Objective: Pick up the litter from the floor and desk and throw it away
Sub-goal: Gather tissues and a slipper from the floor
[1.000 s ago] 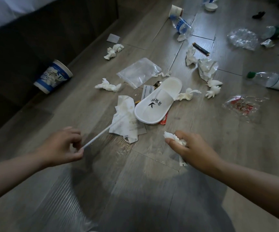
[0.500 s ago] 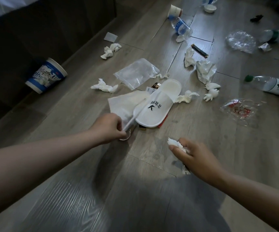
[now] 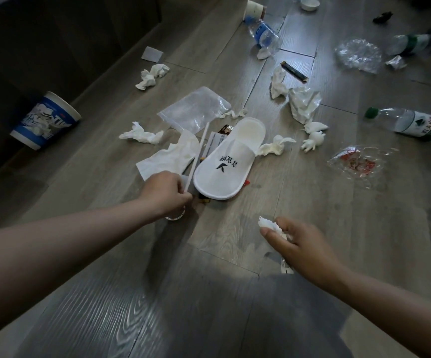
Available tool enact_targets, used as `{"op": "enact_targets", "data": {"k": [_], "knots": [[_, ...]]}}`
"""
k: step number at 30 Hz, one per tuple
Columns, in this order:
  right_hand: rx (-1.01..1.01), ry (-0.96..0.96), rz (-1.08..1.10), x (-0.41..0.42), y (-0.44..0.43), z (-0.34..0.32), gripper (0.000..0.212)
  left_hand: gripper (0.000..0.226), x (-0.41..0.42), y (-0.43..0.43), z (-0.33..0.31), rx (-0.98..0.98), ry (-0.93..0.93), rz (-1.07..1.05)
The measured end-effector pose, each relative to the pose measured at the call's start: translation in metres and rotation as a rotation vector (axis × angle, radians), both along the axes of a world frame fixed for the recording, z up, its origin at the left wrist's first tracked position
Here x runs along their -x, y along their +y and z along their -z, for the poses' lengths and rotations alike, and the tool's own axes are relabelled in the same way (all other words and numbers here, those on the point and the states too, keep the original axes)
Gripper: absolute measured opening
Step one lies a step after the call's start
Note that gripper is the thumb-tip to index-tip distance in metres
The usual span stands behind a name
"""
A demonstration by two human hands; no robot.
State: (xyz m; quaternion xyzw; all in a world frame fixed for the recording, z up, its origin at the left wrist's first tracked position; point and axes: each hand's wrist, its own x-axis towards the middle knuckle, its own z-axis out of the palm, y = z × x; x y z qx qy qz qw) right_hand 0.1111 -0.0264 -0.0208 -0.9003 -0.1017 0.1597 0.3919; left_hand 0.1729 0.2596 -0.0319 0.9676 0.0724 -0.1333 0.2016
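Litter lies scattered over the grey wood floor. My left hand grips a long white straw that points up and away, just left of a white slipper. Under that hand lie a flat white napkin and a clear ring-shaped lid. My right hand pinches a crumpled white tissue near the floor, below the slipper. More tissue wads, a clear plastic bag and small wrappers lie around the slipper.
A blue-and-white paper cup lies on its side by dark furniture at left. Plastic bottles, a crumpled clear wrapper, a red-printed wrapper, a paper cup and a dark stick lie farther off.
My left hand has carried the straw forward and right, from open floor to the slipper's left edge, and the straw now stands steeper. My right hand keeps its tissue and has barely shifted.
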Motion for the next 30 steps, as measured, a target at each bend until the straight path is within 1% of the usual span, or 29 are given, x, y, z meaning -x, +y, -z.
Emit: {"op": "enact_targets", "data": {"k": [2,5,7,9,10,11,13,16,18,19,21,24,26,30], "knots": [[0.012,0.003,-0.008,0.001,-0.002,0.001,0.036,0.026,-0.01,0.002,-0.001,-0.052,0.03,0.011],[0.002,0.01,-0.003,0.001,-0.006,0.004,0.037,0.022,-0.024,-0.004,0.0,-0.051,0.081,0.079],[-0.013,0.015,0.007,0.001,-0.008,0.006,0.041,0.024,-0.029,-0.009,0.002,-0.083,0.021,0.149],[-0.027,0.029,0.023,0.0,-0.011,0.007,0.044,0.028,-0.035,-0.013,0.005,-0.081,-0.083,0.136],[-0.027,0.033,0.029,0.0,-0.012,0.009,0.044,0.034,-0.037,-0.015,0.006,-0.033,-0.101,0.088],[-0.022,0.035,0.03,0.0,-0.013,0.01,0.044,0.045,-0.04,-0.018,0.007,0.027,-0.093,0.023],[-0.018,0.039,0.037,-0.001,-0.014,0.013,0.044,0.075,-0.05,-0.026,0.009,0.093,-0.045,-0.057],[-0.019,0.048,0.057,-0.004,-0.014,0.016,0.044,0.108,-0.069,-0.044,0.009,0.062,0.008,-0.016],[-0.025,0.055,0.059,-0.005,-0.013,0.017,0.046,0.134,-0.079,-0.058,0.011,0.039,0.097,0.011],[-0.031,0.059,0.061,-0.005,-0.013,0.017,0.049,0.142,-0.082,-0.065,0.013,0.015,0.141,0.02],[-0.035,0.064,0.064,-0.006,-0.014,0.018,0.053,0.145,-0.086,-0.076,0.021,-0.046,0.195,0.02],[-0.033,0.066,0.073,-0.008,-0.016,0.02,0.058,0.14,-0.088,-0.082,0.032,-0.099,0.204,-0.026],[-0.028,0.071,0.086,-0.009,-0.02,0.021,0.06,0.136,-0.089,-0.084,0.036,-0.13,0.174,-0.04],[-0.022,0.098,0.105,-0.01,-0.027,0.023,0.062,0.135,-0.087,-0.089,0.042,-0.149,0.082,-0.015]]}}
